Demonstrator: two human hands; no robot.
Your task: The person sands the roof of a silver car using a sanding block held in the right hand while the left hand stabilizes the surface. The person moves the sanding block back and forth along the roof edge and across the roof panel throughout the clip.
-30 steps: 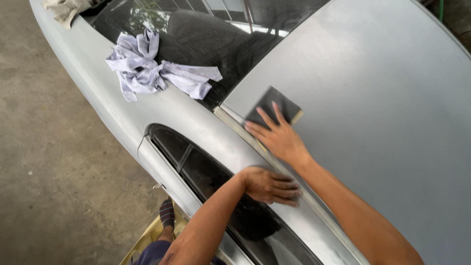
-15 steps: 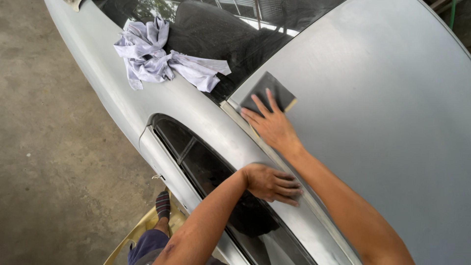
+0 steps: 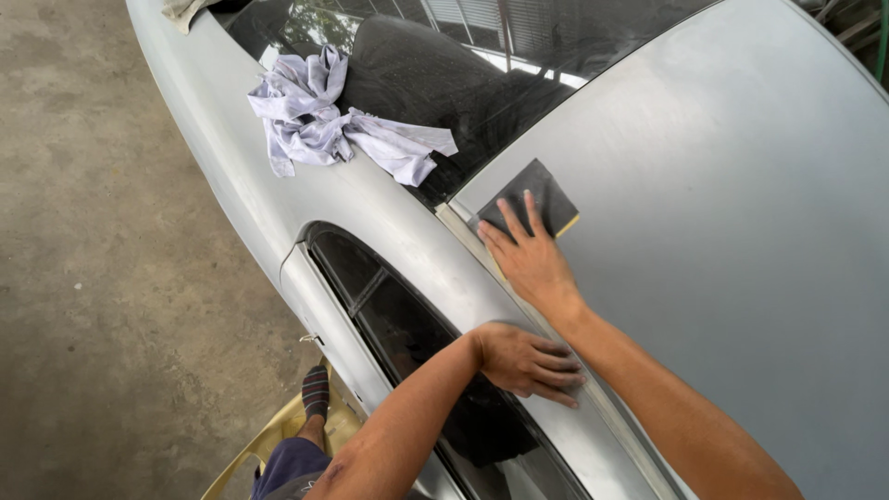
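A person's right hand [image 3: 532,264] presses, fingers spread flat, a dark square sanding pad [image 3: 530,196] at the front corner of a dull grey car roof [image 3: 722,213], while the left hand [image 3: 526,361], fingers loosely extended and holding nothing, braces on the roof's edge above the side window [image 3: 398,319] for steadiness, a crumpled pale cloth [image 3: 329,125] lying near on the windscreen.

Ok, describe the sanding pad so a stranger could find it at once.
Start at the grey car roof and follow it to the corner beside the dark windscreen. There the right hand presses a flat, dark square sanding pad, unlike the crumpled pale rag further along.
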